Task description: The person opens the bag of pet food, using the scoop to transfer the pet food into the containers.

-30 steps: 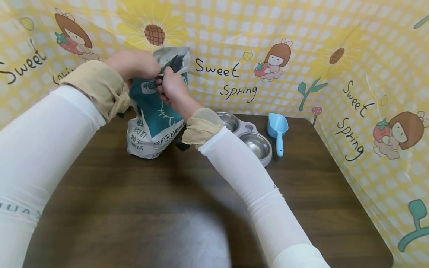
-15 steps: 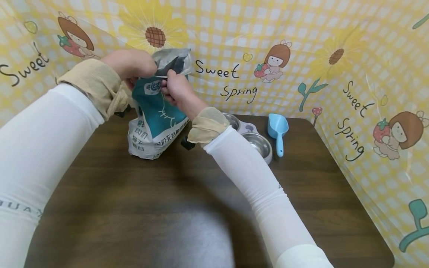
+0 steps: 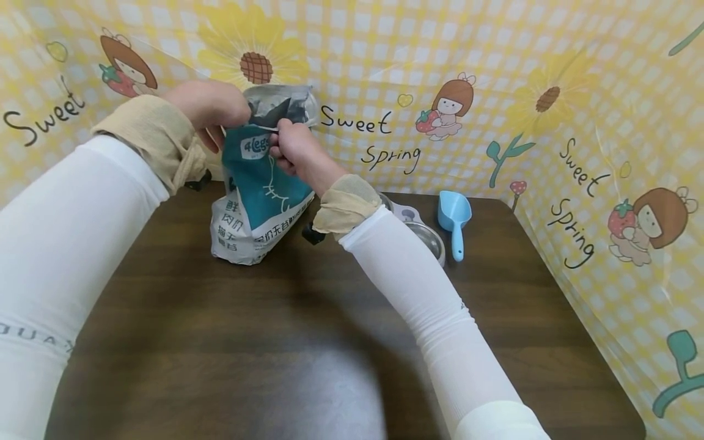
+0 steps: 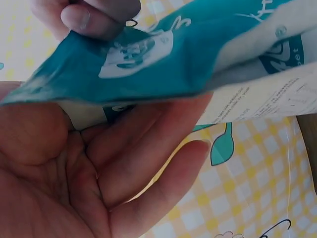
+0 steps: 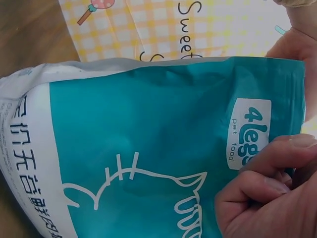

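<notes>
A teal and white pet food bag [image 3: 264,189] stands upright on the table, its silvery mouth spread open at the top. My left hand [image 3: 211,107] grips the mouth's left edge. In the left wrist view, the fingers [image 4: 163,153] of that hand lie along the bag's side and its thumb is partly hidden. My right hand [image 3: 299,150] pinches the middle of the front rim, with the other fingers curled against the bag's front, as the right wrist view also shows. The contents of the bag cannot be seen.
Right of the bag, a double feeding bowl [image 3: 408,214] with metal dishes is partly covered by my right forearm. Beside it lies a light blue scoop [image 3: 454,214], handle toward me. A yellow checked cloth [image 3: 357,73] hangs behind the dark wooden table [image 3: 264,342].
The bag's mouth has spread wider, showing more silvery lining. My right hand has moved slightly right and the left slightly left, so the gap between them has grown.
</notes>
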Demonstrator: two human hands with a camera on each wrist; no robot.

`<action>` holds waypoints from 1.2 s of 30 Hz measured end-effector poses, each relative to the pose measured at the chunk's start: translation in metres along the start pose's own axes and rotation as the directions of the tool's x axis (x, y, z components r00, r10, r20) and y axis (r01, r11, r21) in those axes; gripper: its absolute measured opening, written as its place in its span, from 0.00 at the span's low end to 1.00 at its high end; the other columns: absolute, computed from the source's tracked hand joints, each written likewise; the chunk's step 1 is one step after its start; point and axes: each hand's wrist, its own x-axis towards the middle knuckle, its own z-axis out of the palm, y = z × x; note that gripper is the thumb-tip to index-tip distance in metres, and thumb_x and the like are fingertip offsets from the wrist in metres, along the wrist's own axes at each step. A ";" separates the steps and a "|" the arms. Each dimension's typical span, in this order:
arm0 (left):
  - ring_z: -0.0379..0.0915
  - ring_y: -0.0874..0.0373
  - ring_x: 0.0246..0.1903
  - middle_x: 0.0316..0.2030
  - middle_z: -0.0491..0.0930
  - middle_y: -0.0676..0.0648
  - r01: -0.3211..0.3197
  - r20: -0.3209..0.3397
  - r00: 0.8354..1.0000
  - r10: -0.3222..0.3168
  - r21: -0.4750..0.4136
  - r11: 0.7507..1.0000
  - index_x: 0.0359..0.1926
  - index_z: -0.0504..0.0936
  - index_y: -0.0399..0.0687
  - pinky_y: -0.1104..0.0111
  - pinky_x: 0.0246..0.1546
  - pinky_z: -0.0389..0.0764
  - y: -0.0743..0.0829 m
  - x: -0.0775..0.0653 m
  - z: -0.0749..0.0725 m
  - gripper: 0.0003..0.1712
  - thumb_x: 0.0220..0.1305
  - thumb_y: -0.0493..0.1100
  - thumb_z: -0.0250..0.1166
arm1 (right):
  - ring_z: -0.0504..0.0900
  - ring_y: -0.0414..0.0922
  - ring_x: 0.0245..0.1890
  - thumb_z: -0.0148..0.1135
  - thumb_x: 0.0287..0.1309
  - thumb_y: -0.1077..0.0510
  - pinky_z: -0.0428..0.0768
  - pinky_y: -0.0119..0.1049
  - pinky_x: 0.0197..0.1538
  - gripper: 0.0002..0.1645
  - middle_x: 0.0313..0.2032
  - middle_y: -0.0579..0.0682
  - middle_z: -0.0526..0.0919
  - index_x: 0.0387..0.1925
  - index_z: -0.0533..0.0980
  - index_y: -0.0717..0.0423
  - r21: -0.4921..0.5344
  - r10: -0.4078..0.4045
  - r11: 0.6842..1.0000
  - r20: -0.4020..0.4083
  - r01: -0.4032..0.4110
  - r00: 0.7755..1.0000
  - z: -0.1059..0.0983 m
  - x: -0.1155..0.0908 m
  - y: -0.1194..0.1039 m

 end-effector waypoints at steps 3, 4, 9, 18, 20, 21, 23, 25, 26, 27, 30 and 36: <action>0.89 0.46 0.40 0.58 0.83 0.27 -0.025 0.013 1.000 0.025 -0.010 1.000 0.63 0.72 0.28 0.52 0.47 0.92 -0.003 0.001 -0.002 0.23 0.82 0.40 0.41 | 0.57 0.41 0.12 0.32 0.89 0.48 0.55 0.31 0.18 0.37 0.14 0.44 0.63 0.17 0.64 0.51 -0.033 0.027 0.999 -0.014 -0.027 1.000 -0.004 -0.002 -0.004; 0.90 0.48 0.38 0.56 0.85 0.27 -0.035 0.018 0.999 0.035 -0.006 0.999 0.62 0.74 0.28 0.53 0.46 0.93 -0.003 0.000 -0.003 0.23 0.82 0.40 0.42 | 0.57 0.41 0.12 0.31 0.89 0.48 0.55 0.31 0.18 0.37 0.14 0.44 0.63 0.17 0.64 0.51 -0.054 0.034 0.998 -0.025 -0.035 0.999 -0.006 -0.003 -0.006; 0.92 0.55 0.34 0.39 0.94 0.38 -0.054 0.051 0.997 0.054 0.002 0.999 0.64 0.76 0.20 0.60 0.39 0.91 -0.011 -0.003 -0.013 0.30 0.82 0.39 0.35 | 0.63 0.42 0.14 0.31 0.89 0.46 0.60 0.33 0.20 0.37 0.14 0.45 0.67 0.19 0.66 0.52 -0.222 0.031 0.974 -0.103 -0.053 0.994 -0.016 -0.009 -0.016; 0.93 0.53 0.35 0.34 0.95 0.45 -0.050 0.103 0.994 0.046 0.036 0.998 0.61 0.79 0.20 0.58 0.41 0.89 -0.030 0.009 -0.029 0.39 0.81 0.43 0.27 | 0.72 0.44 0.16 0.35 0.88 0.47 0.67 0.34 0.23 0.36 0.15 0.46 0.74 0.19 0.70 0.52 -0.455 0.005 0.888 -0.142 -0.070 0.990 -0.035 -0.019 -0.018; 0.93 0.50 0.37 0.36 0.95 0.45 -0.051 0.102 0.994 0.047 0.042 0.998 0.61 0.80 0.22 0.55 0.42 0.90 -0.037 0.026 -0.034 0.41 0.81 0.47 0.25 | 0.74 0.44 0.16 0.37 0.88 0.44 0.69 0.34 0.23 0.37 0.16 0.47 0.77 0.20 0.72 0.52 -0.508 -0.010 0.859 -0.130 -0.058 0.991 -0.038 -0.020 -0.016; 0.94 0.47 0.39 0.38 0.95 0.42 -0.052 0.107 0.993 0.048 0.035 0.998 0.62 0.79 0.23 0.54 0.44 0.90 -0.041 0.034 -0.038 0.42 0.81 0.49 0.26 | 0.76 0.43 0.16 0.37 0.88 0.42 0.69 0.34 0.22 0.37 0.17 0.47 0.78 0.20 0.73 0.53 -0.535 -0.014 0.843 -0.122 -0.054 0.992 -0.040 -0.020 -0.016; 0.94 0.46 0.41 0.43 0.94 0.41 -0.045 0.091 0.995 0.043 0.022 0.999 0.64 0.77 0.26 0.53 0.46 0.90 -0.052 0.051 -0.041 0.41 0.80 0.53 0.28 | 0.78 0.44 0.17 0.38 0.87 0.36 0.70 0.33 0.23 0.39 0.20 0.48 0.81 0.22 0.74 0.53 -0.579 -0.013 0.814 -0.097 -0.046 0.995 -0.043 -0.019 -0.015; 0.93 0.47 0.43 0.53 0.91 0.39 -0.046 0.085 0.995 0.047 -0.008 0.999 0.71 0.70 0.28 0.53 0.47 0.91 -0.059 0.062 -0.044 0.42 0.81 0.58 0.30 | 0.81 0.44 0.20 0.37 0.84 0.30 0.71 0.34 0.24 0.41 0.24 0.48 0.83 0.24 0.74 0.53 -0.608 0.000 0.793 -0.079 -0.048 0.997 -0.045 -0.018 -0.015; 0.93 0.44 0.46 0.60 0.87 0.34 -0.048 0.085 0.995 0.051 -0.030 0.998 0.73 0.66 0.30 0.50 0.51 0.90 -0.059 0.063 -0.044 0.42 0.81 0.61 0.33 | 0.81 0.45 0.21 0.36 0.83 0.27 0.71 0.34 0.25 0.43 0.26 0.49 0.83 0.25 0.74 0.53 -0.614 0.013 0.787 -0.074 -0.056 0.997 -0.046 -0.018 -0.015; 0.92 0.44 0.47 0.63 0.83 0.32 -0.055 0.074 0.996 0.057 -0.039 0.998 0.75 0.64 0.32 0.50 0.51 0.90 -0.059 0.064 -0.044 0.43 0.81 0.63 0.35 | 0.82 0.45 0.22 0.34 0.81 0.24 0.71 0.34 0.25 0.44 0.27 0.49 0.84 0.26 0.74 0.53 -0.618 0.026 0.784 -0.071 -0.064 0.997 -0.046 -0.018 -0.016; 0.88 0.39 0.55 0.71 0.73 0.29 -0.073 0.046 0.996 0.076 -0.067 0.995 0.80 0.58 0.37 0.46 0.59 0.87 -0.049 0.056 -0.038 0.47 0.80 0.69 0.38 | 0.82 0.47 0.23 0.27 0.77 0.18 0.69 0.35 0.24 0.50 0.31 0.52 0.84 0.29 0.73 0.53 -0.574 0.078 0.812 -0.077 -0.108 0.994 -0.048 -0.017 -0.017; 0.82 0.39 0.62 0.80 0.62 0.31 -0.114 -0.020 0.993 0.113 -0.105 0.988 0.80 0.63 0.46 0.51 0.58 0.88 -0.056 0.088 -0.034 0.51 0.75 0.78 0.41 | 0.81 0.46 0.27 0.23 0.77 0.18 0.68 0.34 0.27 0.47 0.35 0.51 0.80 0.37 0.70 0.52 -0.515 0.124 0.830 -0.201 -0.213 0.972 -0.060 -0.010 -0.027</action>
